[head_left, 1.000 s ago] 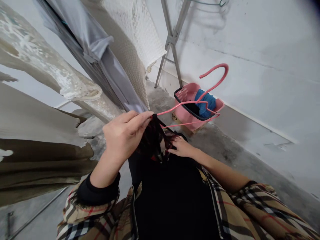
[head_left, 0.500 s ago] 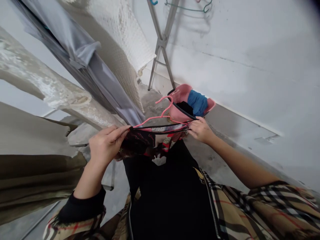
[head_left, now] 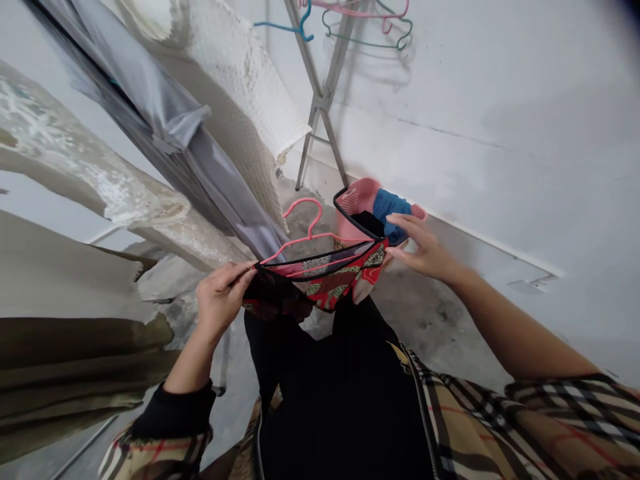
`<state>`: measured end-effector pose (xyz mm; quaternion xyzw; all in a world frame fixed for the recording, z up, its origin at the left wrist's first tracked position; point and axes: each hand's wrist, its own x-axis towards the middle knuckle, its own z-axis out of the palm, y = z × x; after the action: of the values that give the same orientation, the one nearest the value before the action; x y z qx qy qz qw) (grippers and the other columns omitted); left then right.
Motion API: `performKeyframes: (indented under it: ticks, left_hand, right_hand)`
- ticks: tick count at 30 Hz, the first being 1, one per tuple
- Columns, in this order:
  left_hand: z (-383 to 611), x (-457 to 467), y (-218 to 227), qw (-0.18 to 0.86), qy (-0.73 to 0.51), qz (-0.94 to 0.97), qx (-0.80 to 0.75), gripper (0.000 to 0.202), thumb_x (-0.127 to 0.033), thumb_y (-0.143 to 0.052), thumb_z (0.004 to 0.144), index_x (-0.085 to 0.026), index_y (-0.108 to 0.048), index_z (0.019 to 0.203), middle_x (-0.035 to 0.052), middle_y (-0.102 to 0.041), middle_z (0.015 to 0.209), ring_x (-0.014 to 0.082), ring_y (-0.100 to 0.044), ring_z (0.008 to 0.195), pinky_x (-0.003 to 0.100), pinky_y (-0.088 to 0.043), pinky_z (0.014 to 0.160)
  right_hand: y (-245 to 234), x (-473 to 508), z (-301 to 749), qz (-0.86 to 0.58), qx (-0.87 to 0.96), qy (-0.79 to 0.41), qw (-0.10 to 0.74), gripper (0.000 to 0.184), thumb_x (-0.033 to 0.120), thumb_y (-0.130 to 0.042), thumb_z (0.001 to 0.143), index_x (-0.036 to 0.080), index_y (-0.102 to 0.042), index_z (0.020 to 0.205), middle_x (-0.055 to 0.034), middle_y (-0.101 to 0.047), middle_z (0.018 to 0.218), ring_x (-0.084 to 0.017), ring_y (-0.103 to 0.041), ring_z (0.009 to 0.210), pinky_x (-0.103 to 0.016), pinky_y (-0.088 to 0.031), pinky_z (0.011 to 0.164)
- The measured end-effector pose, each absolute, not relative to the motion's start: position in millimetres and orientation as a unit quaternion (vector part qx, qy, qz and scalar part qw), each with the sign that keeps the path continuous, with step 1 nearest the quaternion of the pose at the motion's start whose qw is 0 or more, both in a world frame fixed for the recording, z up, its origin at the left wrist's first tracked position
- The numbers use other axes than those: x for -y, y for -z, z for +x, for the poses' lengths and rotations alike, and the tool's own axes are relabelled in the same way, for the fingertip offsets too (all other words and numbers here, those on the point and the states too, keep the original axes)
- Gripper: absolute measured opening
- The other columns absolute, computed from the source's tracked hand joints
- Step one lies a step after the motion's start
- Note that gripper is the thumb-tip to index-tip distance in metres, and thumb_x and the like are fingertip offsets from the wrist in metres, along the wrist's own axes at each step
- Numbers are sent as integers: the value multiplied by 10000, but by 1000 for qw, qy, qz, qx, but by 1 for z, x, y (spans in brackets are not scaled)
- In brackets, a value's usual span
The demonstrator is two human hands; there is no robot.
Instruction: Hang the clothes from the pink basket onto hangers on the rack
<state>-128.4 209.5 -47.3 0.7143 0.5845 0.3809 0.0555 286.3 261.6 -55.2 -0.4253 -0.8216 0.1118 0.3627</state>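
A small red and black patterned garment (head_left: 330,277) is stretched over a pink plastic hanger (head_left: 305,230) in front of my body. My left hand (head_left: 220,297) pinches the garment's left end together with the hanger's arm, fingers closed. My right hand (head_left: 425,250) is at the garment's right end with its fingers stretched out, fingertips touching or just off the cloth and hanger tip. The hanger's hook points up and away from me.
A pink laundry basket (head_left: 357,200) holding a blue cloth (head_left: 393,203) stands on the concrete floor by the white wall. A grey drying rack leg (head_left: 320,100) rises behind it, with several hangers (head_left: 360,17) hooked above. Hung cloths (head_left: 215,133) fill the left.
The garment has been spread wider along the hanger and lifted a little. My right hand has loosened from a grip to outstretched fingers at the right end. The view tilted up.
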Motion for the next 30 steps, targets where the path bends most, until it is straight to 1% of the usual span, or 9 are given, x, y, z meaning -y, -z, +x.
performKeyframes:
  ticks: [4,6,9,13,17,20,23,27,30]
  left_hand:
    - [-126,-213,39,99,-428,691,-574,257,-379,-616,849,-186,-771,914,17,-698,698,122,-612,640,225,-488,627]
    - [-123,-214,37,120,-440,681,-573,252,-377,-624,835,-184,-772,901,17,-701,697,125,-619,645,226,-495,629]
    - [-119,-217,33,145,-445,678,-566,245,-363,-622,836,-182,-773,901,26,-718,724,132,-638,668,230,-507,646]
    - [-113,-222,30,168,-459,678,-548,246,-370,-631,836,-184,-775,908,44,-743,784,145,-660,703,243,-521,670]
    - [-104,-224,29,195,-458,684,-533,238,-360,-628,848,-191,-777,924,47,-749,802,149,-673,726,243,-533,683]
    - [-96,-228,32,221,-457,690,-516,236,-359,-612,867,-199,-771,935,52,-765,862,163,-697,776,257,-554,733]
    - [-93,-238,42,211,-441,704,-515,260,-373,-609,872,-202,-754,1004,67,-766,951,184,-702,856,292,-558,816]
    - [-104,-260,76,163,-307,684,-641,350,-356,-453,956,-216,-687,1175,76,-745,1062,185,-684,951,316,-530,900]
    - [-118,-268,119,163,-190,647,-720,403,-286,-352,986,-220,-624,1275,81,-729,1104,178,-668,1027,306,-500,941]
  right_hand:
    - [42,-272,292,-426,830,-186,309,228,406,-565,878,239,-683,981,-49,-722,917,-205,-676,826,-334,-556,743]
    - [36,-270,291,-420,832,-204,300,252,400,-479,922,225,-654,878,-30,-696,791,-168,-644,691,-286,-527,641]
    - [27,-262,288,-412,843,-185,293,317,395,-391,972,219,-609,821,-16,-640,694,-142,-586,593,-257,-477,561]
    - [18,-255,288,-398,855,-129,305,320,381,-373,991,229,-630,876,-29,-658,727,-151,-603,600,-266,-480,557]
    - [7,-249,292,-398,842,-103,348,284,379,-440,967,255,-682,884,-37,-716,762,-168,-657,617,-285,-523,580]
    - [-9,-245,302,-413,830,-116,357,248,423,-525,920,288,-710,826,-26,-739,735,-189,-681,592,-305,-542,543]
    - [-33,-243,320,-459,795,-119,379,201,498,-579,869,368,-721,811,-14,-746,718,-224,-695,574,-340,-555,491]
    - [-67,-240,346,-538,744,-27,395,253,678,-556,797,474,-699,757,-32,-710,628,-271,-661,506,-416,-507,397]
    - [-87,-235,350,-600,691,55,399,270,736,-488,782,539,-673,775,-66,-713,685,-314,-681,615,-484,-486,453]
